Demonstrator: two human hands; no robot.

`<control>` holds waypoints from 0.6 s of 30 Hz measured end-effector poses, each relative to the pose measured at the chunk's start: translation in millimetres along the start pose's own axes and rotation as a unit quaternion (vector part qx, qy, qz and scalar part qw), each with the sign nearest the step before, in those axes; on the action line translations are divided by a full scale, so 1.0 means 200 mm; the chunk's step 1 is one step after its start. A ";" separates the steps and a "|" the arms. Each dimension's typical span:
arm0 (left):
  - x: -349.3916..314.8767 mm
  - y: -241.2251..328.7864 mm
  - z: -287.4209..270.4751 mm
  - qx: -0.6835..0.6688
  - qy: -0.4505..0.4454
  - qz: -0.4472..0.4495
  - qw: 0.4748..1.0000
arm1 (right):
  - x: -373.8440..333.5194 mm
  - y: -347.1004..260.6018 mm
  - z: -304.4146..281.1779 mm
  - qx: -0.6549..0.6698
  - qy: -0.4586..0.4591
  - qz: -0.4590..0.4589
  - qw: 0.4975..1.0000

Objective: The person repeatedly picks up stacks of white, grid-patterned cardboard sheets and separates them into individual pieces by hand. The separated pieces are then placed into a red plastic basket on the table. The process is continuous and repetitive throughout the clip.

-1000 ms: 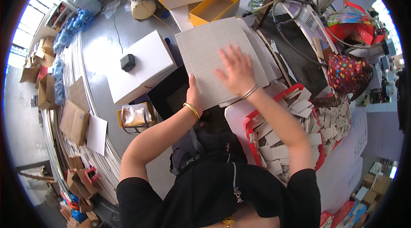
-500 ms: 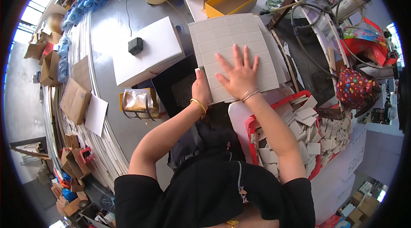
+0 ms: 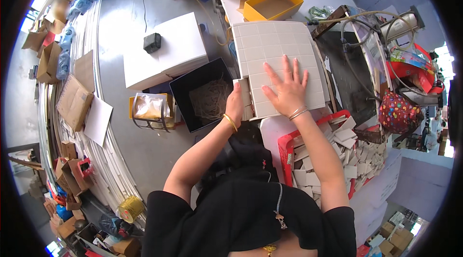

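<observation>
A pale board (image 3: pixel 275 40), scored into a grid of squares, lies in front of me on the worktop. My right hand (image 3: pixel 288 95) rests flat on it, fingers spread. At the board's left edge, my left hand (image 3: pixel 235 104) grips a narrow strip (image 3: pixel 245 95) of the same pale material. Its thumb is on top, and the other fingers are hidden below. The strip runs along the board's side with a dark line between them; I cannot tell whether they are still joined.
A black bin (image 3: pixel 181 88) with thin offcuts stands at the left. Beyond it is a white stack (image 3: pixel 169 35) with a dark block (image 3: pixel 152 42) on top. A red-rimmed basket (image 3: pixel 285 155) holds broken pale pieces. Yellow boxes (image 3: pixel 272 6) sit behind the board; hoses (image 3: pixel 345 40) hang right.
The view has shifted, showing more of the black bin. The strip under my left hand now stands out from the board's left edge. My right hand stays flat on the board.
</observation>
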State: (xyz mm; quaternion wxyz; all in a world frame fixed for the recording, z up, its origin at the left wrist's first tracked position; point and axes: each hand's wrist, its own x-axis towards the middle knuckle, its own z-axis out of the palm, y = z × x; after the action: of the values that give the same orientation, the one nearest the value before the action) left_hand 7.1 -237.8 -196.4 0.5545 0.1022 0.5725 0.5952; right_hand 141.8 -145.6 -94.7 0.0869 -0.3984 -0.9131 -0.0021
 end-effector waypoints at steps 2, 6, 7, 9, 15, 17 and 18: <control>-0.06 0.07 -0.07 0.094 -0.063 0.011 0.993 | 0.00 0.00 0.00 0.000 0.000 -0.002 1.000; 0.00 0.03 -0.22 0.014 -0.060 -0.022 0.998 | 0.00 -0.01 0.00 0.002 -0.005 -0.007 1.000; 0.01 0.03 -0.25 0.017 -0.037 -0.020 0.999 | 0.00 -0.01 0.00 0.001 -0.007 -0.007 1.000; 0.12 -0.01 -0.35 0.031 0.015 -0.028 0.999 | 0.00 -0.01 0.00 -0.001 -0.011 -0.009 1.000; 0.45 -0.04 -0.65 0.302 0.077 -0.101 0.945 | 0.01 -0.02 -0.01 -0.001 -0.017 -0.009 1.000; 0.46 -0.13 -0.65 0.413 0.211 -0.025 0.885 | 0.01 -0.02 -0.02 -0.001 -0.018 -0.008 1.000; 0.48 -0.10 -0.63 0.404 0.206 -0.006 0.891 | 0.01 -0.02 -0.02 -0.003 -0.019 -0.009 1.000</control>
State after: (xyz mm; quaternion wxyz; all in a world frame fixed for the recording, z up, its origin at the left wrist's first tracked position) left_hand -112.9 -239.9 -301.9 0.3385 0.1884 0.8657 0.3171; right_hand 138.2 -146.7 -89.9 0.0681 -0.3902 -0.9182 0.0020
